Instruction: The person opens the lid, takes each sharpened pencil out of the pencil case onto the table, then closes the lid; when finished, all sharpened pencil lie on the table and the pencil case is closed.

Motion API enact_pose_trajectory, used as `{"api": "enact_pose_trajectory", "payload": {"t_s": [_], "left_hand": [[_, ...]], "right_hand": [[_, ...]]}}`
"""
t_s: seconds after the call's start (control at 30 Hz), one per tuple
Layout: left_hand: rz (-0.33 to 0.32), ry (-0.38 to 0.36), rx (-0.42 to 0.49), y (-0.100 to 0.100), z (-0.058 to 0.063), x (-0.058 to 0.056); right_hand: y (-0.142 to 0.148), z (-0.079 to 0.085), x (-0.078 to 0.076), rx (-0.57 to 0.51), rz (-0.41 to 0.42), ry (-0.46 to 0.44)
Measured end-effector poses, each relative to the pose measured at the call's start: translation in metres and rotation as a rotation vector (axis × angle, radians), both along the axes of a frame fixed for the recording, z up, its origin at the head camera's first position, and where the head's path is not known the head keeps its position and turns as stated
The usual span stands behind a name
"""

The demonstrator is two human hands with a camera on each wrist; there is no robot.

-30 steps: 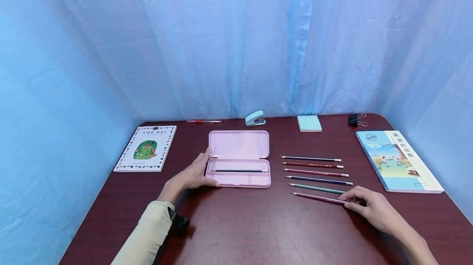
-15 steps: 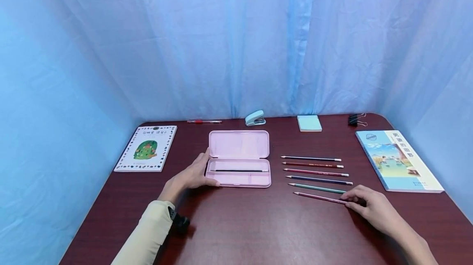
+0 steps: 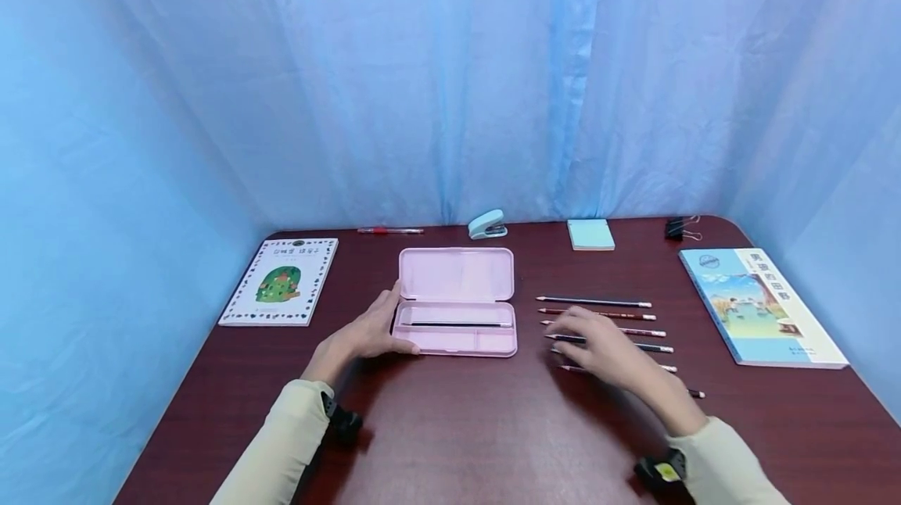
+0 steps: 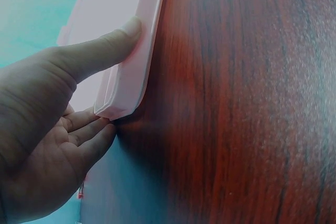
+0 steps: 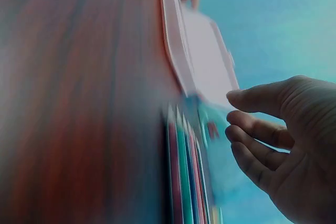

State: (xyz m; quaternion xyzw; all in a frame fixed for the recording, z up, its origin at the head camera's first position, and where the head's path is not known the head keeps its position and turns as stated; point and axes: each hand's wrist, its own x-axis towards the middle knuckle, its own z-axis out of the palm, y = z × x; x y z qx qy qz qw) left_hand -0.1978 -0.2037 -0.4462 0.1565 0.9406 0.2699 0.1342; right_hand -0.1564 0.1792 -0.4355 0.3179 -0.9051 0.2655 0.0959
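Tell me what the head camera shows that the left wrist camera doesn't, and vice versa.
Only the head view shows the right hand, the loose pencils, two books and the stapler. Only the left wrist view shows the left palm. Both show the left hand holding the pink pencil case, the table and the blue curtain.

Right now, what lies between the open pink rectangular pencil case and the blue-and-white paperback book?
The head view shows six slim, variously coloured pencils in a row, the bare right hand over them.
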Motion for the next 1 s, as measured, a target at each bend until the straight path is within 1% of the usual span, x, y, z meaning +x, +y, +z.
{"api": "enact_pose_trajectory", "payload": {"t_s": [0.1, 0.27, 0.33, 0.43, 0.5, 0.57, 0.67, 0.77, 0.87, 1.0], "left_hand": [[0.003, 0.000, -0.001, 0.000, 0.001, -0.001], [0.003, -0.005, 0.003, -0.001, 0.001, -0.001], [0.001, -0.002, 0.003, -0.001, 0.000, -0.002], [-0.002, -0.004, 0.002, 0.000, 0.000, -0.002], [-0.001, -0.007, 0.002, 0.001, 0.000, -0.002], [0.001, -0.010, -0.001, 0.002, 0.001, -0.002], [0.006, -0.014, -0.005, 0.002, 0.003, -0.001], [0.010, -0.015, -0.007, 0.002, 0.003, -0.001], [0.009, -0.014, -0.007, 0.001, 0.002, 0.000], [0.007, -0.005, -0.012, 0.000, 0.001, 0.000]], "right_hand": [[-0.031, -0.001, -0.015, -0.026, 0.053, -0.037], [-0.073, -0.010, -0.035, -0.048, 0.115, -0.105], [-0.086, -0.014, -0.040, -0.026, 0.124, -0.123], [-0.100, -0.015, -0.043, 0.066, 0.119, -0.125], [-0.106, -0.014, -0.046, 0.128, 0.109, -0.138], [-0.109, -0.012, -0.049, 0.155, 0.095, -0.171], [-0.110, -0.008, -0.054, 0.128, 0.095, -0.261], [-0.110, -0.006, -0.059, 0.108, 0.126, -0.300], [-0.109, -0.008, -0.060, 0.091, 0.150, -0.289], [-0.104, -0.009, -0.058, 0.020, 0.134, -0.236]]}}
